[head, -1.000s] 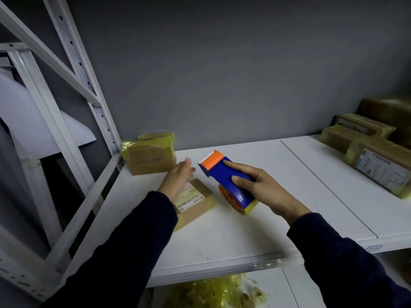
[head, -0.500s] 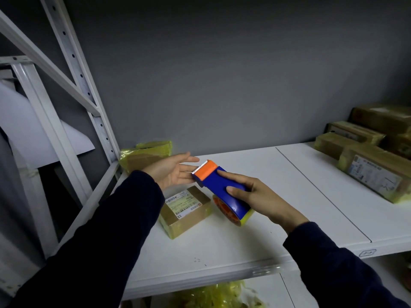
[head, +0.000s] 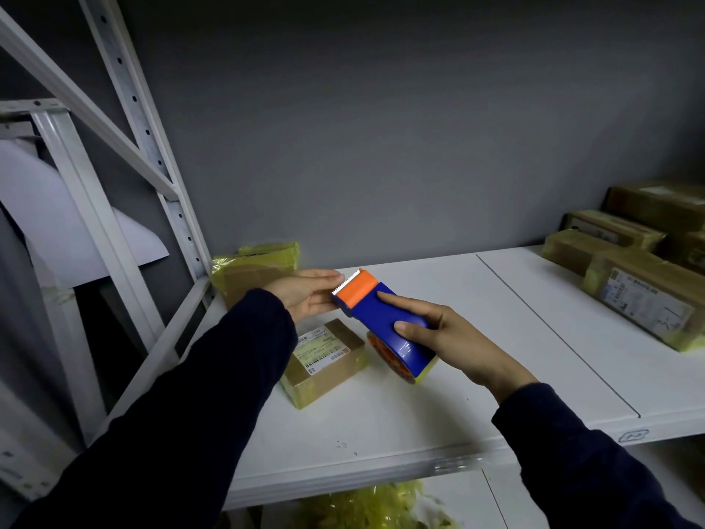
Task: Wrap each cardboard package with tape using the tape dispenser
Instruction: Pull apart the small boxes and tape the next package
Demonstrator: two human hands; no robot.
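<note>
Left hand point(head: 305, 295) has lifted off the labelled cardboard package point(head: 324, 360) and now meets the toothed orange end of the tape dispenser point(head: 381, 318), centre of frame.

At the lower edge, crumpled yellow tape scraps point(head: 366, 505) lie beneath the shelf point(head: 381, 425). On the shelf, just below the hands, the labelled cardboard package lies flat, label up, untouched; yellowish tape shows at its edges. Above it, the right hand point(head: 454, 337) grips the blue dispenser body, fingers curled round it, roll downward. The left hand is extended, fingers straight, tips at the cutter; whether it holds a tape end cannot be told. Further back, a yellow-wrapped package point(head: 255, 269) sits against the wall at left. More packages point(head: 644, 299) lie at the right edge.

Step in hand, by judgement: locating the free tape end. The next move calls for drawing out a length and pressing it onto the labelled package.

Compared with one second ago, the label is fully exposed.
</note>
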